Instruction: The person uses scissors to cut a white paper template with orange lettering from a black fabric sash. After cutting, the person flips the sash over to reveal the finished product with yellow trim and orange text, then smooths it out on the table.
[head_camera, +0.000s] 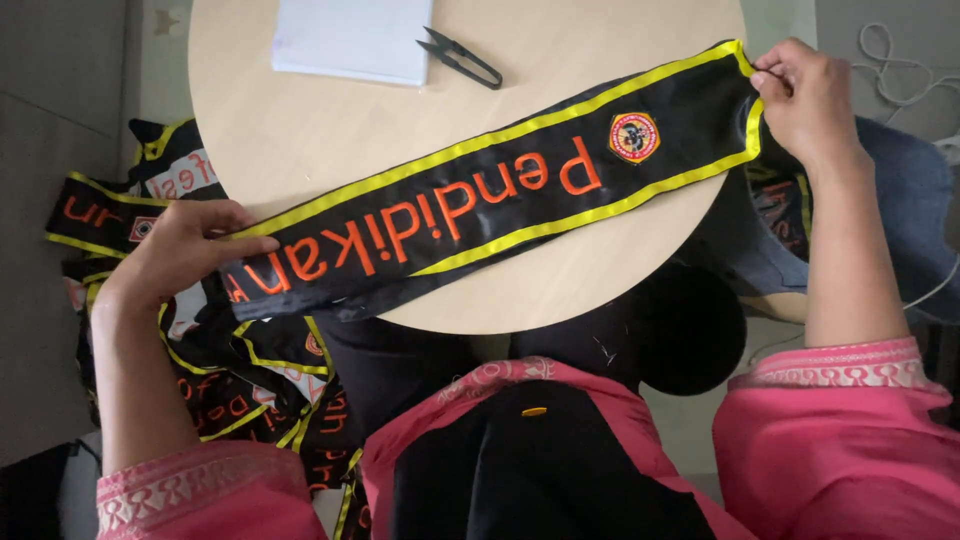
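A black sash (480, 200) with yellow edging, orange lettering and a round orange emblem lies stretched slantwise across a round light wooden table (330, 140). My left hand (180, 250) grips its lower left end just off the table's edge. My right hand (805, 100) pinches the upper right end at the yellow corner. Both arms wear pink sleeves with patterned cuffs.
A white paper pad (350, 38) and black thread snips (458, 57) lie at the table's far side. A heap of similar black and yellow sashes (250, 370) hangs at the left, below the table. Blue fabric (910, 210) and a white cord (895, 75) lie at the right.
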